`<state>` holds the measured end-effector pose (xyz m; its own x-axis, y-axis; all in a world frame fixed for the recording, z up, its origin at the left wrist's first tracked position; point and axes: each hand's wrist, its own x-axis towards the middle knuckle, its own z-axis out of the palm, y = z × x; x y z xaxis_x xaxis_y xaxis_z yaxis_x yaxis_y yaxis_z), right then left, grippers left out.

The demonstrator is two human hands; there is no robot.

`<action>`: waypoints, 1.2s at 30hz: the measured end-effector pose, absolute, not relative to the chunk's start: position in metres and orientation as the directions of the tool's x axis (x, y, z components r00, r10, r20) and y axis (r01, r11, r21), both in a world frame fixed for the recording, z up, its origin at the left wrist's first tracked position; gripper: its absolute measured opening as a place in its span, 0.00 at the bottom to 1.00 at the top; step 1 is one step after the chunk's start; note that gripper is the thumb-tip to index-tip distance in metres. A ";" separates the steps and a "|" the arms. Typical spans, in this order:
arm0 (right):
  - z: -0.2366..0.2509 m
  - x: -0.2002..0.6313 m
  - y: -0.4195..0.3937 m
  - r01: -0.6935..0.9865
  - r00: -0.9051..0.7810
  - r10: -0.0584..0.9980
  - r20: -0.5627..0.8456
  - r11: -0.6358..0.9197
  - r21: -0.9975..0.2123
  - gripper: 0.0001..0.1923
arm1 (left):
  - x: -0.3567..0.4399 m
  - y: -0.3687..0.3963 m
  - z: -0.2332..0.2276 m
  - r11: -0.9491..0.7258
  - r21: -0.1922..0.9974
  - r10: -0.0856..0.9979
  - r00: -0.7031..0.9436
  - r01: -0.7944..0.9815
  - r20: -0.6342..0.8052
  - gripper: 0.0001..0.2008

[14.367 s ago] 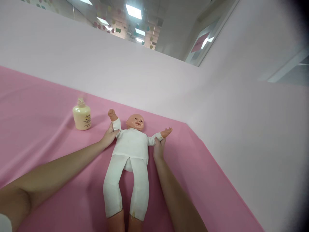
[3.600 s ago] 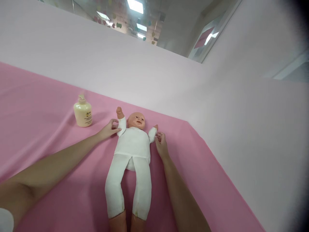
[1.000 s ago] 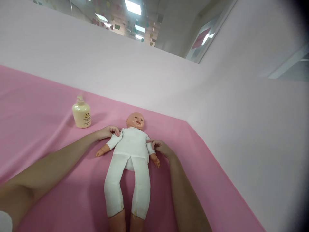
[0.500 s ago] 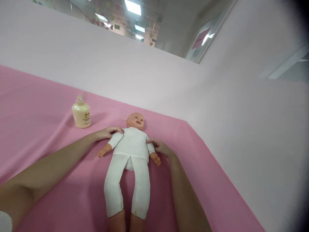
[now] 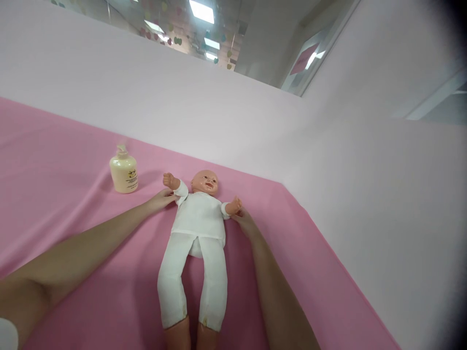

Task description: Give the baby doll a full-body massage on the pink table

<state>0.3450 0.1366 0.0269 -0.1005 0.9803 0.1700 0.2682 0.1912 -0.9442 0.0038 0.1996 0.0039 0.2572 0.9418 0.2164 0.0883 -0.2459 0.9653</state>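
Observation:
A baby doll (image 5: 199, 214) in a white long-sleeved top and white trousers lies on its back, head away from me, both forearms bent upward. My left hand (image 5: 163, 199) is at the sleeve of the doll's arm on the left, fingers closed against it and partly hidden behind the sleeve. On the other side my right hand (image 5: 244, 221) holds the doll's other arm near the wrist; some fingertips are hidden behind the doll's hand. The doll's feet run out of view at the bottom.
The doll lies on a pink cloth (image 5: 95, 291) covering the table. A pale yellow pump bottle (image 5: 124, 174) stands at the left, beyond my left forearm. A white wall (image 5: 233, 121) with a window (image 5: 262, 43) rises behind the table and along the right.
Both doll forearms have swung from down beside the body to up near the head. My left hand has shifted slightly left and my right hand slightly down with the arms.

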 end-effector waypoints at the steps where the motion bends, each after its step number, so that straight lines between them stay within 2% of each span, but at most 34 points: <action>1: 0.026 0.343 0.137 0.247 -0.099 0.979 0.176 0.195 -0.949 0.25 | 0.003 0.201 0.004 -0.250 0.963 0.938 0.273 0.103 0.215 0.24; 5: 0.022 0.337 0.139 0.163 -0.002 0.971 0.238 0.235 -0.958 0.20 | 0.000 0.200 0.005 -0.283 0.938 0.951 0.185 0.199 0.247 0.26; 9: 0.018 0.334 0.138 0.188 0.097 0.958 0.272 0.250 -0.950 0.17 | -0.001 0.193 0.009 -0.308 0.924 0.951 0.050 0.228 0.304 0.31; 13: 0.018 0.332 0.136 0.246 0.155 0.939 0.308 0.265 -0.932 0.15 | 0.005 0.188 0.011 -0.346 0.891 0.936 0.041 0.293 0.350 0.23; 18: 0.019 0.331 0.136 0.290 0.174 0.941 0.291 0.234 -0.928 0.20 | 0.011 0.191 0.002 -0.433 0.819 0.892 0.045 0.376 0.450 0.14; 25: 0.013 0.332 0.138 0.394 0.107 0.953 0.284 0.221 -0.892 0.26 | 0.009 0.192 -0.004 -0.523 0.745 0.837 0.084 0.414 0.541 0.18; 29: 0.012 0.332 0.138 0.418 0.067 0.965 0.253 0.203 -0.886 0.29 | 0.008 0.190 -0.001 -0.510 0.731 0.850 0.134 0.454 0.510 0.20; 36: 0.013 0.332 0.136 0.470 0.049 0.972 0.230 0.180 -0.864 0.29 | 0.007 0.191 0.002 -0.408 0.751 0.912 0.188 0.519 0.365 0.26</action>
